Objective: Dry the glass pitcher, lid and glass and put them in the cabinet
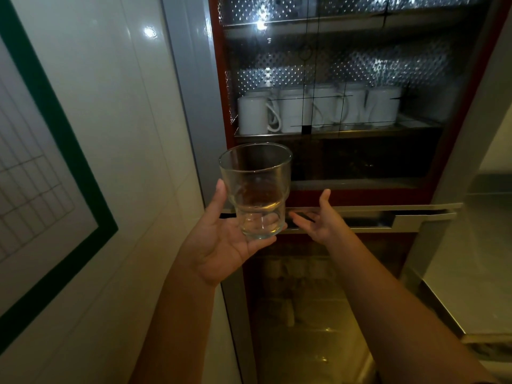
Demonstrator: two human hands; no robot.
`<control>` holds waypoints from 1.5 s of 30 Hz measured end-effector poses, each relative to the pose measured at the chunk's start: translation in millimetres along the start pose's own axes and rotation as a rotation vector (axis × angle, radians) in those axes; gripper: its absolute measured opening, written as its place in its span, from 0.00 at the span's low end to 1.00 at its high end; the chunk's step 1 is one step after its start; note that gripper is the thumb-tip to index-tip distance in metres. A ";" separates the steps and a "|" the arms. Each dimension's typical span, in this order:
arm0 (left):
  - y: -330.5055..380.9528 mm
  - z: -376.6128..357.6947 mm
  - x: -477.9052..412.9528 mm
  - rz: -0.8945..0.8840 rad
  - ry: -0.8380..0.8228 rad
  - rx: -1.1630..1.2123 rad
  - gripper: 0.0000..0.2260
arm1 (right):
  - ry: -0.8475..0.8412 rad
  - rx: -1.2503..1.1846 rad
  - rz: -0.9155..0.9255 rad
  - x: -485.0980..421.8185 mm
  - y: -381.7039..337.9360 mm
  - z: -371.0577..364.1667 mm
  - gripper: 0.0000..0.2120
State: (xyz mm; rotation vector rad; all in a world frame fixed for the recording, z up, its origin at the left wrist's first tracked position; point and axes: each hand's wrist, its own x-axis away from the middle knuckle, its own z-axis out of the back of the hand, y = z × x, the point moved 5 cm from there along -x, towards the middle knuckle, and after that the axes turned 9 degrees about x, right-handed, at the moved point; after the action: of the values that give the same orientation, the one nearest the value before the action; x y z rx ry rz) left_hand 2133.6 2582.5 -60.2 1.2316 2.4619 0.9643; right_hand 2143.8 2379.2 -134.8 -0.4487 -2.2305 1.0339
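Left hand holds the glass: thumb up along its left side, the other fingers wrapped round the narrow base from below and behind. The glass is upright, tipped a little, mouth up, and looks empty. It sits in the air in front of the cabinet, level with the dark gap under the mug shelf, not on any surface.

Right hand is just right of the glass and apart from it. Fingers are spread wide, thumb up, palm turned toward the glass, gripping nothing. Its fingertips overlap the metal handle strip that runs across the cabinet between the upper and lower sections (contact with the strip: cannot tell).

The cabinet has a red frame and a front glass pane marked with thin black lines. Behind the pane is a row of white mugs on the shelf, handles out, with a perforated metal back. A higher shelf shows glare only. The lower section is dim, with blurred shapes behind its glass that I cannot identify.

Left of the cabinet is a grey post, then white wall tile carrying a green-bordered sheet with a printed grid. At far right is a pale counter.
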 end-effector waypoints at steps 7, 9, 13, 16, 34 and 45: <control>-3.5 2.8 -2.1 0.023 0.008 -0.016 0.33 | -0.036 0.021 0.021 -4.8 0.1 3.0 0.34; -4.6 2.9 -1.9 0.034 -0.001 -0.002 0.33 | -0.033 0.035 0.019 -5.1 0.2 2.9 0.34; -5.8 3.8 -2.3 0.043 -0.012 0.028 0.33 | -0.023 0.050 0.025 -6.3 -0.2 3.6 0.34; -5.5 5.5 -3.1 0.045 -0.008 0.036 0.33 | -0.038 0.063 0.018 -5.4 -0.3 2.9 0.34; -6.1 7.6 -5.4 0.010 -0.007 0.018 0.30 | -0.019 0.011 0.016 -6.3 0.0 1.6 0.33; -16.6 5.2 1.6 0.045 -0.049 0.076 0.32 | -0.022 -0.032 -0.065 25.5 7.3 20.4 0.36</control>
State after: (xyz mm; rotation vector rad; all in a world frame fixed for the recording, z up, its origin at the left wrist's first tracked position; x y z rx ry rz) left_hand 2124.5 2578.9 -74.7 1.3239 2.4638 0.8484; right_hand 2111.5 2386.2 -140.4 -0.3781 -2.2684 0.9753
